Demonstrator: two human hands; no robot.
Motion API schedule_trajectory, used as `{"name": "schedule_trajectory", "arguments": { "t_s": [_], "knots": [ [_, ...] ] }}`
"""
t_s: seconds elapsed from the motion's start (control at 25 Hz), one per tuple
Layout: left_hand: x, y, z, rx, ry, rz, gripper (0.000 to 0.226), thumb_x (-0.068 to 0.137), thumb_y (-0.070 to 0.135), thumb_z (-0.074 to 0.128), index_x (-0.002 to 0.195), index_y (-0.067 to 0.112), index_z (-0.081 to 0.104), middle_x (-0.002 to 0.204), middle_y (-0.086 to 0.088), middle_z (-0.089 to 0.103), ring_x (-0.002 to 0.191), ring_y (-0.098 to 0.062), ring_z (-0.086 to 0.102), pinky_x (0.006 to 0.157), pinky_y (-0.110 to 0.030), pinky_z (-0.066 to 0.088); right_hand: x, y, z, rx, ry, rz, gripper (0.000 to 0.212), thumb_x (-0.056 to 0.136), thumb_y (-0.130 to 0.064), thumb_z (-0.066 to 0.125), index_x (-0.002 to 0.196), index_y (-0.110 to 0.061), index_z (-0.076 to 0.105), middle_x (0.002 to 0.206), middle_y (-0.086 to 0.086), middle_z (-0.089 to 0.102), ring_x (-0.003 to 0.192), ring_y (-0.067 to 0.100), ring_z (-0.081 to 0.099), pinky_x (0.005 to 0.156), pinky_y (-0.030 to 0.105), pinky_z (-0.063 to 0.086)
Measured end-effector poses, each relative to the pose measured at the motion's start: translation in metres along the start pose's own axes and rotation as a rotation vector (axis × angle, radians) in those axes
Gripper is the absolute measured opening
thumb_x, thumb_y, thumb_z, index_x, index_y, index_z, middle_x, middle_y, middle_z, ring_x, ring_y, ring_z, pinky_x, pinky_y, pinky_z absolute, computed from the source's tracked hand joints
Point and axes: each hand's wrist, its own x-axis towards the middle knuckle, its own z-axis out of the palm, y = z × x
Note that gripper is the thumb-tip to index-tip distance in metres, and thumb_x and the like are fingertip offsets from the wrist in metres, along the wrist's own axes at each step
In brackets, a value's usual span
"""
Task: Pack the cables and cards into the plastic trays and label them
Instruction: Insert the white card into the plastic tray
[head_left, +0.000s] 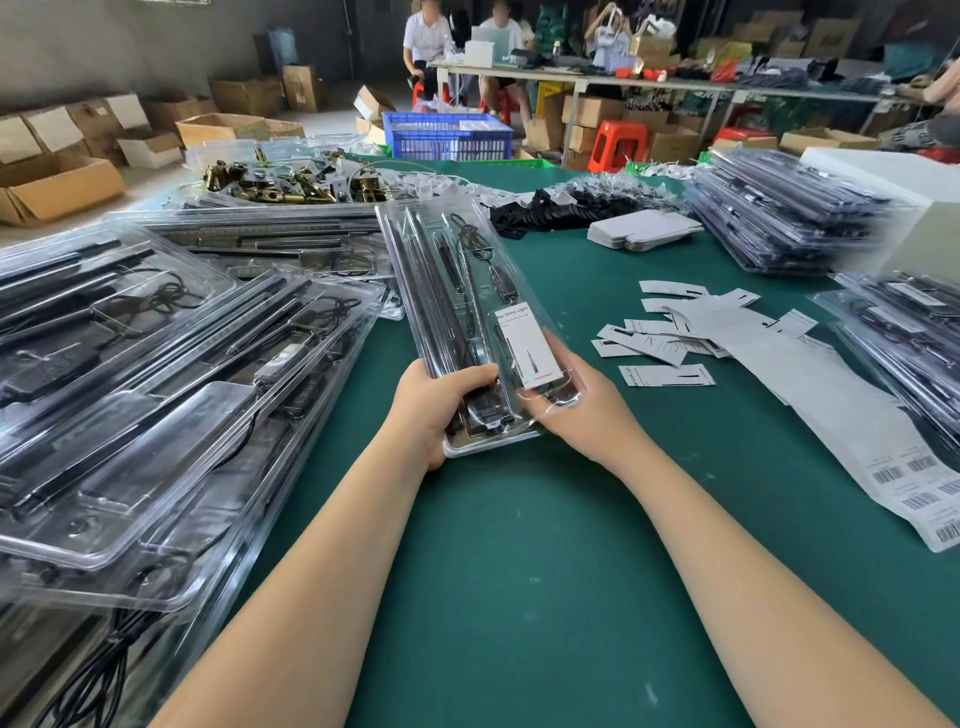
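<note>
Left hand (436, 410): your fingers grip the tray (467, 322) near end.
Right hand (582, 410): fingers curl under the same end, beneath the card (527, 345).
Tray axis: runs straight away from your fingers.

Light: bright and even, soft shadows only.
Glare: white reflections on the clear plastic trays (156, 415).
Blur: right-side stacks (789, 218) are smeared; background is soft.
Distortion: wide-angle bending at the edges.
</note>
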Motion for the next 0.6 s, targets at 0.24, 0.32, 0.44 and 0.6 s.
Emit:
{"name": "schedule_trajectory", "arguments": {
  "t_s": [0.24, 0.32, 0.44, 0.6],
  "knots": [
    [0.002, -0.002, -0.002, 0.038, -0.007, 0.006, 0.035, 0.072, -0.004, 0.077, 0.103, 0.001, 0.062, 0.088, -0.019, 0.073, 0.075, -0.032, 0.072, 0.06, -0.04, 0.058, 0.001, 0.003, -0.005, -0.059, -0.011, -0.025, 0.048, 0.077, -0.023, 0.076, 0.109, -0.046, 0.049, 0.104, -0.035, 0.055, 0.095, -0.024, 0.051, 0.076, -0.003, 0.037],
    [0.003, -0.003, -0.003, 0.069, -0.011, 0.006, 0.04, 0.071, -0.002, 0.079, 0.106, 0.002, 0.059, 0.09, -0.018, 0.074, 0.077, -0.032, 0.073, 0.062, -0.041, 0.058, 0.003, 0.004, -0.01, -0.102, -0.074, -0.019, 0.044, 0.076, -0.027, 0.078, 0.104, -0.05, 0.053, 0.104, -0.03, 0.059, 0.096, -0.019, 0.054, 0.077, 0.002, 0.039],
    [0.003, -0.002, -0.006, 0.092, -0.011, -0.004, 0.046, 0.068, 0.002, 0.082, 0.107, 0.003, 0.059, 0.087, -0.015, 0.074, 0.076, -0.031, 0.073, 0.065, -0.048, 0.06, 0.006, 0.005, -0.021, -0.165, -0.157, 0.001, 0.055, 0.076, -0.03, 0.08, 0.125, -0.037, 0.057, 0.118, -0.013, 0.059, 0.107, 0.0, 0.056, 0.091, 0.019, 0.042],
    [0.004, 0.0, -0.008, 0.101, -0.024, -0.037, 0.062, 0.059, 0.01, 0.085, 0.114, 0.001, 0.058, 0.091, -0.016, 0.074, 0.08, -0.032, 0.072, 0.078, -0.057, 0.056, 0.008, 0.0, -0.037, -0.079, -0.277, 0.015, 0.056, 0.084, -0.022, 0.074, 0.134, -0.037, 0.054, 0.122, -0.024, 0.063, 0.112, -0.004, 0.058, 0.101, 0.022, 0.042]
  ]
}}
